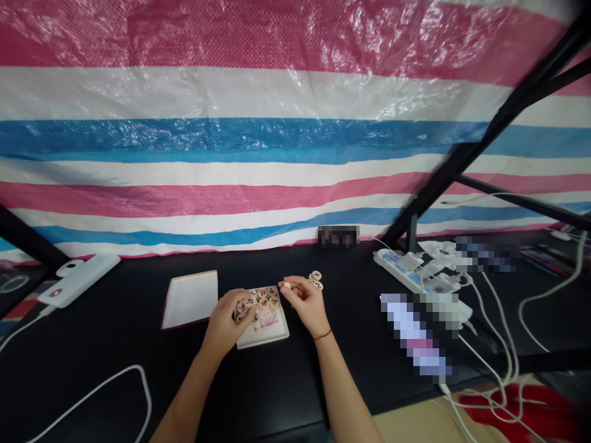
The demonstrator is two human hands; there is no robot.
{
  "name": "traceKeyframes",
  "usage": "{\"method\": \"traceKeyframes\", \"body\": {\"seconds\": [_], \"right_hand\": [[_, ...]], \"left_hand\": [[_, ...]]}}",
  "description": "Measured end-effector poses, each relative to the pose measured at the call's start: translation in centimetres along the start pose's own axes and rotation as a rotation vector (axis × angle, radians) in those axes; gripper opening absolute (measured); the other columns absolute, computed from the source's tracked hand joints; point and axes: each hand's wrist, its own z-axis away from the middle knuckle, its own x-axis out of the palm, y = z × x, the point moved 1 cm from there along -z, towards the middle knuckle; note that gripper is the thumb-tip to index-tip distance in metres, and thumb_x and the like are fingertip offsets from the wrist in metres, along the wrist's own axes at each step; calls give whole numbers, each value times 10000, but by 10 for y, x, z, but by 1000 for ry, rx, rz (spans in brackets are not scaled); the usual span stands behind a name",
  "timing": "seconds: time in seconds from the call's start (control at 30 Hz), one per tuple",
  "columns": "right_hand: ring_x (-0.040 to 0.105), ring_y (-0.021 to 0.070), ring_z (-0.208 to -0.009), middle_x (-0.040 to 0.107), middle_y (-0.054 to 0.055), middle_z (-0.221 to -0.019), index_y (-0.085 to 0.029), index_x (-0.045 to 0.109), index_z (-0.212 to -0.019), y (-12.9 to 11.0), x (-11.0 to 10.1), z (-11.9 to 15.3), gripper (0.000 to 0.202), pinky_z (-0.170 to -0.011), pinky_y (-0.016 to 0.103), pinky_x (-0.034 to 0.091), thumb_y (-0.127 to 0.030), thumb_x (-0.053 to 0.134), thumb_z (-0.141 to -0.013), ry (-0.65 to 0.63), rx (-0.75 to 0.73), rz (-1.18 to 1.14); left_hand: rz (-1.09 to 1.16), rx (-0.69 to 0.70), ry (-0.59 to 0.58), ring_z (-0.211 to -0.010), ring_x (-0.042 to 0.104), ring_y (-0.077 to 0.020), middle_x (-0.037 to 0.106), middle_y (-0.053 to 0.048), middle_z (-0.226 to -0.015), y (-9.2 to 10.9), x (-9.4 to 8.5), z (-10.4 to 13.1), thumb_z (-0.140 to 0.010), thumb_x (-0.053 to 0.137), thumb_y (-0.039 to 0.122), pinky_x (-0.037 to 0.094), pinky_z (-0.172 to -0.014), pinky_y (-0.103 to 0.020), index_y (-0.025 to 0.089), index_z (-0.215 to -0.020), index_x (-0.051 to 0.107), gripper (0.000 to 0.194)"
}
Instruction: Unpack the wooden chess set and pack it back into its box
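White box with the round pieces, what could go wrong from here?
The right hand might drop the piece at its fingertips. The left hand is right over the box and could nudge the pieces inside out of line. The loose pieces just beyond the right hand could get knocked and scatter.

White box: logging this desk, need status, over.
Left hand open over pieces in white box; right hand pinching one piece beside it. Loose pieces beyond right hand; lid off left, neither blocking the box.
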Motion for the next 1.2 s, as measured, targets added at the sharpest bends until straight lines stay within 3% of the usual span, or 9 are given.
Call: {"method": "traceKeyframes", "body": {"seconds": [0.13, 0.33, 0.5, 0.7, 0.83, 0.93, 1.03, 1.2], "right_hand": [[462, 77, -480, 724, 82, -852, -175, 646, -881, 0, -5, 0, 337, -415, 212, 339, -446, 727, -698, 107, 6, -25], [410, 56, -439, 724, 79, -860, -169, 639, -884, -5, -3, 4, 347, -412, 216, 356, -463, 707, -713, 63, -13, 30], [392, 62, -435, 706, 64, -833, -177, 637, -895, -5, -3, 10, 369, -415, 225, 363, -503, 683, -726, 63, -20, 104], [403, 66, -456, 666, 43, -792, -168, 642, -920, -5, -8, 24, 323, -444, 223, 374, -451, 670, -767, 33, -48, 183], [439, 77, -473, 610, -3, -665, -172, 649, -947, -11, -12, 33, 286, -464, 211, 405, -402, 666, -778, -12, -59, 270], [545, 96, -575, 638, 55, -890, -190, 664, -961, -17, -11, 41, 208, -505, 211, 472, -305, 633, -791, -72, -100, 355], [595, 109, -662, 576, 93, -1091, -204, 672, -977, -21, -8, 51, 202, -538, 219, 521, -216, 551, -816, -134, -135, 448], [612, 190, -895, 639, 68, -1041, -229, 627, -1091, -22, 6, 59, 306, -832, 333, 520, -124, 536, -819, -192, -272, 723]], "left_hand": [[-32, 89, -95, -861, 644, -193, 704, -26, -862, 7, 1, -1, -824, 602, 273, 483, -818, -353, 220, -860, 611, 66], [-229, 175, -340, -1014, 574, -247, 718, -8, -886, 21, 10, -4, -803, 635, 288, 375, -904, -433, 259, -840, 661, 53], [-287, 202, -398, -1004, 546, -255, 707, -21, -877, 26, 16, -5, -809, 618, 277, 350, -916, -449, 270, -861, 673, 76], [-338, 261, -478, -940, 519, -236, 672, -25, -870, 24, 15, -9, -827, 607, 289, 363, -820, -414, 254, -776, 670, 88], [-312, 282, -482, -922, 516, -229, 646, -25, -863, 27, 12, -12, -813, 612, 250, 372, -795, -398, 252, -759, 671, 81], [-276, 250, -412, -941, 529, -233, 641, -40, -940, 24, 6, -13, -808, 610, 281, 405, -815, -404, 259, -859, 684, 92], [-259, 203, -313, -1015, 544, -252, 622, -72, -1070, 14, 0, -12, -810, 595, 308, 442, -887, -426, 242, -997, 668, 212], [-273, 160, -319, -1242, 463, -321, 531, -121, -1320, -6, 1, -3, -793, 604, 329, 380, -1037, -519, 215, -1192, 586, 415]]}}
